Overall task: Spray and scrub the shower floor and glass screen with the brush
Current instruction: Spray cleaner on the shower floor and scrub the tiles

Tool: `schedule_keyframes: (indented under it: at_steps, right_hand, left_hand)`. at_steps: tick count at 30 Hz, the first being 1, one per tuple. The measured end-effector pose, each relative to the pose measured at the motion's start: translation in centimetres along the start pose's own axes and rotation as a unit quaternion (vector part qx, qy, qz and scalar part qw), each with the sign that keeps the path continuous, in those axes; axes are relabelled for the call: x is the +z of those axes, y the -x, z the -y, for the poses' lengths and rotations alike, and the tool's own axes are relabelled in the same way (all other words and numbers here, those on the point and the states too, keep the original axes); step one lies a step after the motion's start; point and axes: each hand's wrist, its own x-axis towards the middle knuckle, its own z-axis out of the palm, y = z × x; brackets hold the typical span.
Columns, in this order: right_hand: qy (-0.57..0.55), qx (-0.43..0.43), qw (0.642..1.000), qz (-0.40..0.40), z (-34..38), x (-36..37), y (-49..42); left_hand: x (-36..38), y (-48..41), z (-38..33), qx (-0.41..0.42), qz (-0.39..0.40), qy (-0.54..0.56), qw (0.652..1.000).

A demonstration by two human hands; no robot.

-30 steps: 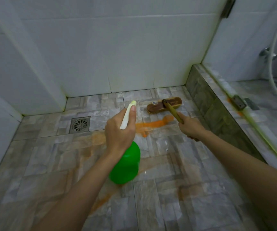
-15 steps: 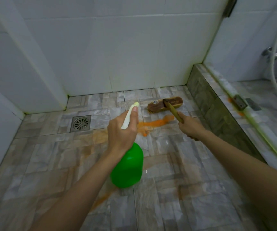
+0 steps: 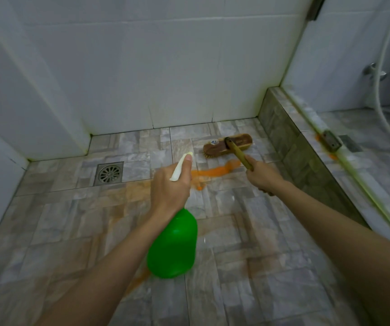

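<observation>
My left hand (image 3: 170,191) grips the white spray head of a green spray bottle (image 3: 173,248), held above the stone-tiled shower floor (image 3: 71,227), its nozzle aimed at the back wall. My right hand (image 3: 263,176) holds the wooden handle of a brown scrubbing brush (image 3: 227,145), whose head rests on the floor near the back wall. An orange streak (image 3: 215,171) lies on the tiles between the hands, and fainter orange smears spread over the floor. The glass screen (image 3: 353,55) rises from the kerb on the right.
A square metal drain (image 3: 109,172) sits in the floor at the left back. White tiled walls close the back and left. A raised tiled kerb (image 3: 290,147) with a metal bracket (image 3: 331,141) runs along the right. Behind the glass hang a white hose (image 3: 379,95) and tap fittings.
Both hands keep their grips. The brush head has stayed in its place near the wall, and the bottle has moved very little in my left hand.
</observation>
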Motion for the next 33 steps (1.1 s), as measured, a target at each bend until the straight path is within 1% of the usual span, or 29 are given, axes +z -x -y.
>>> schedule_keyframes:
  at_steps: [4,6,9,11,15,19,21,23,25,28,33]
  right_hand:
    - [-0.003,-0.004,1.0,-0.003,-0.2,0.0,-0.3]
    - [-0.004,-0.001,1.0,0.0,-0.3,0.0,-0.5]
    - [-0.005,0.008,1.0,0.001,-0.3,-0.2,-0.6]
    - [-0.006,0.007,1.0,0.002,-0.4,-0.2,-0.6]
    - [-0.001,-0.003,1.0,-0.006,-0.7,-0.2,-0.7]
    - [0.003,-0.007,1.0,-0.007,-0.9,-0.2,-0.7]
    - [0.004,-0.008,1.0,-0.006,-0.9,-0.3,-0.7]
    - [0.004,-0.008,1.0,-0.006,-1.0,-0.3,-0.7]
    - [0.003,-0.009,1.0,-0.005,-1.0,-0.3,-0.6]
    - [-0.003,-0.009,1.0,-0.008,-1.2,-0.2,-0.7]
    - [-0.004,-0.007,1.0,-0.011,-1.2,-0.2,-0.7]
  left_hand:
    - [0.7,0.3,0.0,-0.066,0.061,-0.019,0.996]
    - [1.4,0.8,0.2,-0.084,0.091,-0.034,0.992]
    - [2.7,1.5,1.4,-0.132,0.105,-0.034,0.985]
    - [3.2,1.6,2.1,-0.154,0.105,-0.052,0.981]
    - [3.7,1.3,2.1,-0.152,0.116,-0.104,0.976]
    - [4.0,1.0,2.1,-0.14,0.131,-0.112,0.975]
    - [4.2,0.8,2.0,-0.158,0.136,-0.114,0.971]
    - [4.4,0.5,2.1,-0.18,0.137,-0.109,0.968]
    - [4.7,0.3,2.2,-0.189,0.141,-0.081,0.968]
    - [5.1,0.4,2.0,-0.174,0.148,-0.073,0.971]
    - [5.4,0.8,1.8,-0.171,0.135,-0.059,0.974]
